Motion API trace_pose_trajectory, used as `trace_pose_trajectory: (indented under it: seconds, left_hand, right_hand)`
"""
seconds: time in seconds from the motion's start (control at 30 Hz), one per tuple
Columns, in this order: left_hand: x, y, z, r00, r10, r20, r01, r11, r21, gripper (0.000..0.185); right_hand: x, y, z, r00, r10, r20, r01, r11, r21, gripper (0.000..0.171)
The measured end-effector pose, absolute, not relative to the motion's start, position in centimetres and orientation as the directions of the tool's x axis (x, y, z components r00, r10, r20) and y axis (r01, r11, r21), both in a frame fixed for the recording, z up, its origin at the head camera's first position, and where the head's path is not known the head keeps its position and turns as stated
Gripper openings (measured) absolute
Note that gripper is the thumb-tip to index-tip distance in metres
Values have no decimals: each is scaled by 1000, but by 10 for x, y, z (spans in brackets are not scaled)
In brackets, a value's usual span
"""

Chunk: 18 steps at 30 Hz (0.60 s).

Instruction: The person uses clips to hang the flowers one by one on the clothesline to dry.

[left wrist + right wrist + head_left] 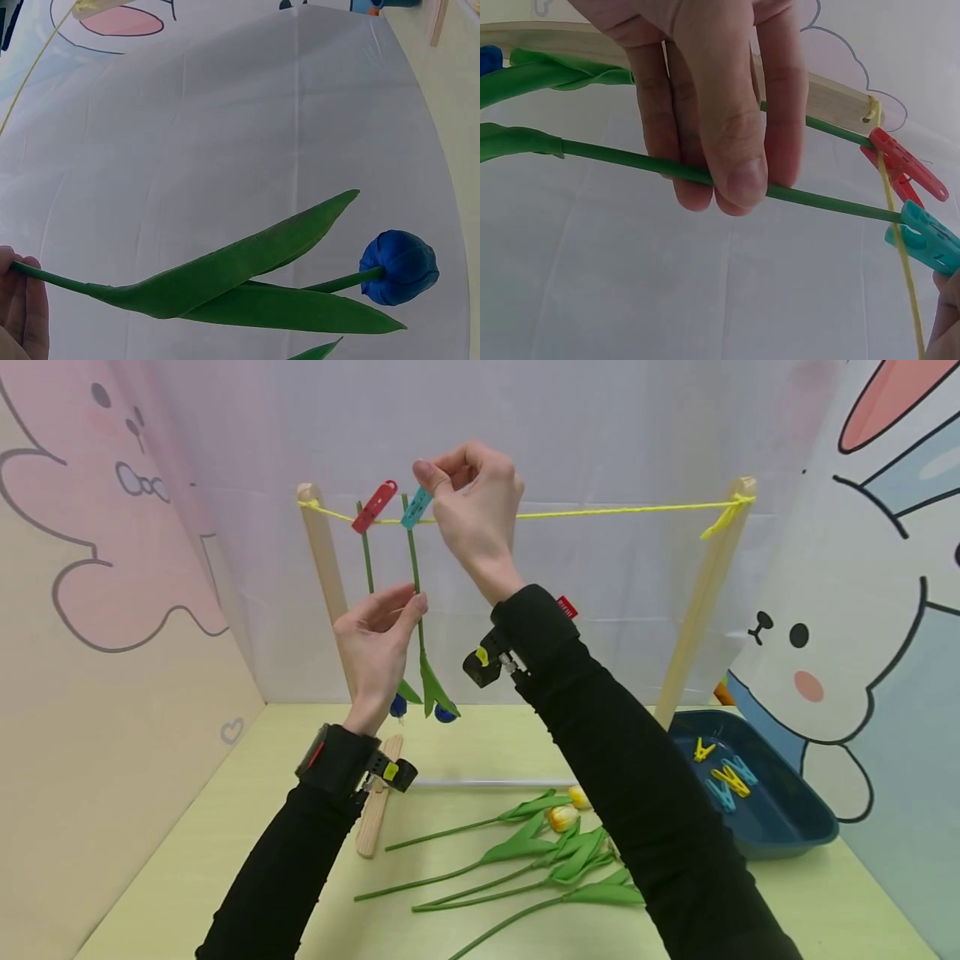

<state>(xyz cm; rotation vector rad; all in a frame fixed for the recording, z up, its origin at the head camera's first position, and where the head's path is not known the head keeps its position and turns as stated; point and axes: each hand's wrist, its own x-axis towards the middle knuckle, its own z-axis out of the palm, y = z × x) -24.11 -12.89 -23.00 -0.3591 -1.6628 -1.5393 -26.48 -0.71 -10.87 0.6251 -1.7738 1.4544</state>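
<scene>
My right hand (480, 510) pinches a teal clothespin (928, 238) at the yellow cord (622, 511). The clothespin's jaws sit over the stem end of an upside-down blue tulip (400, 268). Lower down, my left hand (375, 647) holds that tulip's green stem (637, 159) between thumb and fingers. To the left, a red clothespin (375, 507) clips a second blue tulip (398, 706) to the cord; this flower is partly hidden behind my left hand. Both blossoms hang downward, with green leaves (225, 262) beside them.
Wooden posts (701, 602) carry the cord at both ends. Several yellow tulips (563, 817) lie on the table (225, 852), partly under my right sleeve. At the right, a dark blue basin (795, 814) contains yellow and teal clothespins (731, 780). A white rod (487, 783) crosses low behind the flowers.
</scene>
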Motion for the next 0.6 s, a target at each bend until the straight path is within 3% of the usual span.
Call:
trace_pose_trajectory:
  seconds: [0.6]
  left_hand:
    - [-242, -129, -230, -626, -308, 716, 696, 193, 692, 24]
  right_hand:
    - [-267, -5, -106, -675, 42, 737, -711, 231, -664, 22]
